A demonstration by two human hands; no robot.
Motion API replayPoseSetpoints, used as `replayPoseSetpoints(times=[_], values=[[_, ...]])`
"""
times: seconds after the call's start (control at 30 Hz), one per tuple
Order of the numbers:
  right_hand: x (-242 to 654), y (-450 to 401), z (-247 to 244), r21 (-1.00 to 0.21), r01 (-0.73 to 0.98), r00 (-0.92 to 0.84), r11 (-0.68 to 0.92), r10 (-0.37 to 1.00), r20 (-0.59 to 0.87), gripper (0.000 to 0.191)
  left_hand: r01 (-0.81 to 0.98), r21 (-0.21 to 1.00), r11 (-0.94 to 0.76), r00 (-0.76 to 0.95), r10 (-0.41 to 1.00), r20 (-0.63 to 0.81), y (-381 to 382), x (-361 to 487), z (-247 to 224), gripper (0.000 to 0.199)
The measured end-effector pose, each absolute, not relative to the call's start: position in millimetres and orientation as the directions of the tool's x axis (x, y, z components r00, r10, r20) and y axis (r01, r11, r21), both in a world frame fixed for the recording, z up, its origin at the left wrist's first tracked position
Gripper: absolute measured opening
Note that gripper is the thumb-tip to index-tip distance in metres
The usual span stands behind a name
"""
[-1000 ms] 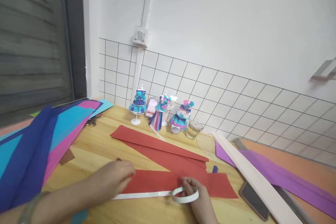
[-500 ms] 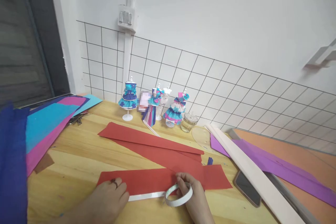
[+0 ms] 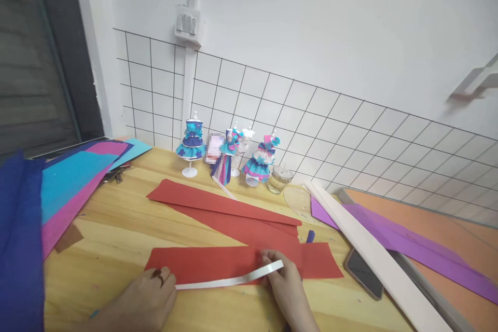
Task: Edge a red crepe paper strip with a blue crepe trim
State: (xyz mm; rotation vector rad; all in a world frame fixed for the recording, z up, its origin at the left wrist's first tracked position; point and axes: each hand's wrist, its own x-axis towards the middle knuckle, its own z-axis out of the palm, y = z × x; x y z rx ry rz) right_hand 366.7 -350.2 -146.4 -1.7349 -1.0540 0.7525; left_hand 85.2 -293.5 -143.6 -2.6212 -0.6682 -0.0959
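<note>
The head view looks forward and down from close above the pale wood-grained table [image 3: 116, 233], toward the white wall [image 3: 330, 26] behind it.

L bare hand [image 3: 150, 295], dark ring on one finger, palm down, fingers together; R bare hand [image 3: 283, 282], fingers curled, forearm angled up-left.

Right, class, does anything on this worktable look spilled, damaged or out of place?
Nothing looks spilled or damaged; the glass stands upright. Slightly untidy: a dark-blue scrap lies loose beside the red paper, and a phone lies against the pale strip.
</note>
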Motion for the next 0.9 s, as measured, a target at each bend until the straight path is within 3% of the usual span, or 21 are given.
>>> replayPoseSetpoints(times=[0.23,0.4,0.53,0.7,0.9], values=[[362.9,-352.8,-144.4,-0.904,0.378,0.462,-0.2,0.887,-0.003,0.027,0.544,-0.278,-0.791,0.838,0.524,0.149,-290.5,85.4,-143.6,0.026],[361.7,-354.3,-145.3,-0.885,0.403,0.431,-0.233,0.901,-0.041,0.027,0.618,-0.164,-0.769,0.773,0.632,-0.054,-289.6,110.5,-131.9,0.029],[359.8,-355.5,-142.9,-0.886,0.407,0.426,-0.224,0.904,-0.033,0.027,0.629,0.0,-0.777,0.756,0.612,-0.231,-298.7,144.1,-109.2,0.027],[354.0,-358.7,-132.6,-0.894,0.396,0.429,-0.211,0.903,-0.023,0.029,0.645,0.329,-0.69,0.754,0.643,-0.131,-296.1,166.6,-107.3,0.019],[349.3,-356.7,-131.0,-0.948,0.249,0.468,-0.197,0.882,-0.06,0.034,0.595,0.476,-0.648,0.756,0.652,-0.056,-284.5,165.1,-124.7,0.012]])
